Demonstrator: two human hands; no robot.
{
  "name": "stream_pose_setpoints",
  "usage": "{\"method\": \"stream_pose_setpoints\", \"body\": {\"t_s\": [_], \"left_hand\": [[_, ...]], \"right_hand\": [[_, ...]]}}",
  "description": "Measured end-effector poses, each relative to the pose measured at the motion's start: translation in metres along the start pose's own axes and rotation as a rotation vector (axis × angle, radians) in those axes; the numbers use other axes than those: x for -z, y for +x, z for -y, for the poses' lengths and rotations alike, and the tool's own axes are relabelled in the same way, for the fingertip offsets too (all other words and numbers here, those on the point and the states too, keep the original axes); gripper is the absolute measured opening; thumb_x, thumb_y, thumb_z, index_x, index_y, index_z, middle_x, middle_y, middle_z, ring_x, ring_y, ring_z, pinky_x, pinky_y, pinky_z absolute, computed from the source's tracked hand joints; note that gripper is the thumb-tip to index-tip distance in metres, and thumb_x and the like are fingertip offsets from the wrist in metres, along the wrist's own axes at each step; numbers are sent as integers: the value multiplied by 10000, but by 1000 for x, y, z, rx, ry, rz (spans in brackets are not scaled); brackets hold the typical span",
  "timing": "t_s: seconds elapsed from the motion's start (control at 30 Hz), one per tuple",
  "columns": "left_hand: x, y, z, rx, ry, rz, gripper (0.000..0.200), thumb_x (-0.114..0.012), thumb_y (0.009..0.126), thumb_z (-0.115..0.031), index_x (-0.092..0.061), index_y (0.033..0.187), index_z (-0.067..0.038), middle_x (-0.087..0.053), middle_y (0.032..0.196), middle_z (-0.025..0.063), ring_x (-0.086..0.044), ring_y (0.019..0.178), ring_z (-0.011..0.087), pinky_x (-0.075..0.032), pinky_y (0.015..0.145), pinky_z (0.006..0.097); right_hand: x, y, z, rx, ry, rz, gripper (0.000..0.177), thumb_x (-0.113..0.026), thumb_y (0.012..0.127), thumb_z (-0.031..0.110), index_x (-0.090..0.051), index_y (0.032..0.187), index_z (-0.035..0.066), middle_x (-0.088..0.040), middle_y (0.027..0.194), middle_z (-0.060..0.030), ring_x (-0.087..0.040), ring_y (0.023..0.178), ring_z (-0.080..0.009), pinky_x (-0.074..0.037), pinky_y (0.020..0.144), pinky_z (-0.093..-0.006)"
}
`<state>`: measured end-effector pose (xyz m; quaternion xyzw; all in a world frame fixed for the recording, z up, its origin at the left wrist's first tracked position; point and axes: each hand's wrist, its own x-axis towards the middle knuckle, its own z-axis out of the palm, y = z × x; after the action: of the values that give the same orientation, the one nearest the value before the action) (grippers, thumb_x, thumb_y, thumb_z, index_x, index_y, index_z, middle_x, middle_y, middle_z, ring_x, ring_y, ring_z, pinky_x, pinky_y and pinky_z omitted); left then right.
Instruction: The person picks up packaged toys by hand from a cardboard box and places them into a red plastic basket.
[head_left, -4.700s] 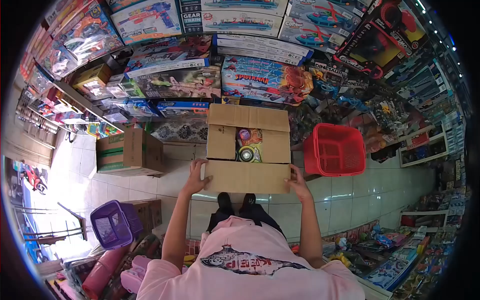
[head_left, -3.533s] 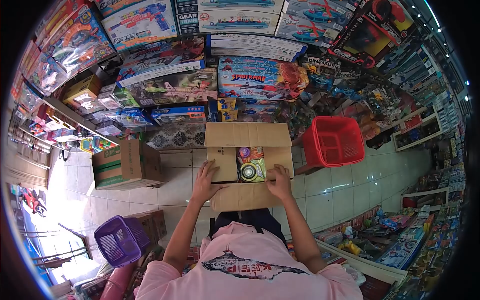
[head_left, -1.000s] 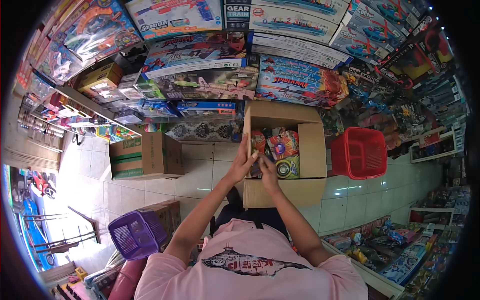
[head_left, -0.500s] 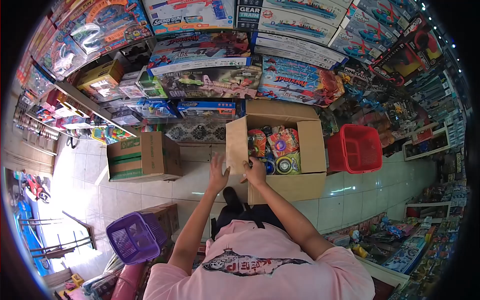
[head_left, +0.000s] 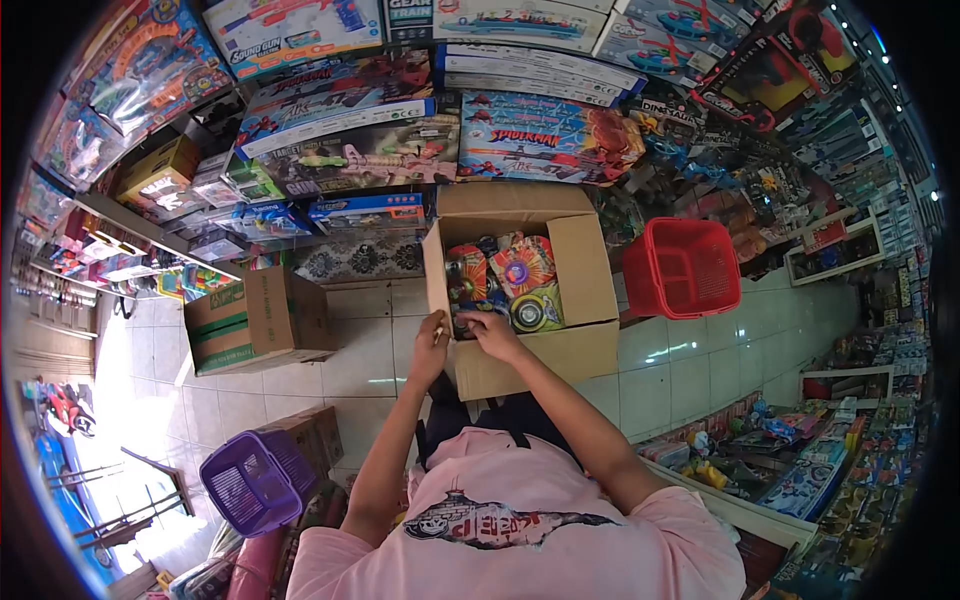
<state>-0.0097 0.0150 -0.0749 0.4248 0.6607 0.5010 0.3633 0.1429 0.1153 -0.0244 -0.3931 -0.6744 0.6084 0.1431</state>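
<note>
From my remote seat I see the open brown cardboard carton [head_left: 540, 372] straight ahead at twelve o'clock of the wearer's body, its flaps parted, presumably so that the colourful packaged round toys [head_left: 516, 277] inside lie exposed. At the carton's seven o'clock corner my left hand [head_left: 431, 338] has its fingers curled beside the standing left flap [head_left: 435, 270], probably to steady that edge, while my right hand [head_left: 492, 336] reaches over the near rim with bent fingers close together; I cannot tell whether either pinches anything. A red plastic basket [head_left: 632, 280] stands at the carton's three o'clock, apart from both hands.
</note>
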Motion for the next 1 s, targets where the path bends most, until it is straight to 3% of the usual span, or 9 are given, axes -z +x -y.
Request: {"method": "stream_pose_setpoints", "body": {"t_s": [0.03,0.2,0.4,0.47,0.57,0.73,0.8,0.93,1.0], "left_hand": [[-3,1,-24,-74,79,-107,411,-583,857,13,-539,1265,21,-536,1300,202,-534,1218,372,-424,1034,414],[-50,8,-99,-320,251,-98,386,-582,871,-7,-555,1255,6,-547,1284,217,-495,1264,373,-385,1068,421],[-164,25,-98,-50,164,246,385,-598,899,-124,-556,1261,0,-546,1306,232,-498,1251,378,-409,1032,432],[-196,33,-98,-93,716,361,388,-583,908,-200,-576,1226,21,-588,1236,259,-553,1174,396,-446,978,444],[-228,38,-106,133,523,319,388,-576,907,-236,-605,1178,39,-625,1136,279,-587,1107,416,-467,941,447],[-249,2,-164,103,364,-122,345,-508,970,-208,-604,1189,42,-627,1129,285,-604,1068,417,-480,918,440],[-257,-9,-191,-256,230,-170,367,-449,1012,-213,-572,1263,25,-586,1228,288,-576,1134,407,-449,972,453],[-280,-1,-193,-265,281,50,402,-428,1027,-239,-536,1333,-3,-553,1316,247,-535,1209,390,-410,1032,457],[-289,13,-191,-400,370,270,418,-418,1031,-263,-537,1346,-16,-559,1339,195,-511,1248,377,-384,1071,438]], "right_hand": [[7,-4,-4,-8,10,-31,291,-476,964,11,-632,1209,-10,-702,1093,-127,-674,971,-178,-521,823,-300],[76,-43,-9,51,-135,-156,284,-526,936,28,-648,1192,16,-697,1080,-143,-678,949,-206,-504,822,-294],[172,-85,-35,253,-289,-379,345,-615,849,29,-650,1191,61,-612,1246,-156,-572,1145,-304,-435,981,-380],[195,-97,-41,282,-375,-491,369,-635,820,23,-647,1186,71,-571,1314,-154,-517,1210,-349,-398,1037,-428],[221,-104,-60,306,-440,-521,471,-634,826,23,-589,1289,90,-477,1421,-161,-432,1315,-360,-346,1093,-442],[245,-113,-71,354,-238,-290,496,-583,927,117,-489,1414,92,-392,1492,-176,-374,1383,-350,-314,1125,-414],[249,-122,-50,326,-104,-278,469,-539,970,190,-478,1420,76,-400,1487,-175,-375,1385,-331,-314,1123,-404],[265,-126,-43,353,461,-298,538,-418,1043,373,-423,1442,12,-411,1481,-179,-377,1384,-273,-324,1112,-379],[277,-134,-46,327,460,-372,523,-441,1037,320,-408,1443,-8,-409,1483,-184,-387,1374,-268,-331,1106,-381]]}}
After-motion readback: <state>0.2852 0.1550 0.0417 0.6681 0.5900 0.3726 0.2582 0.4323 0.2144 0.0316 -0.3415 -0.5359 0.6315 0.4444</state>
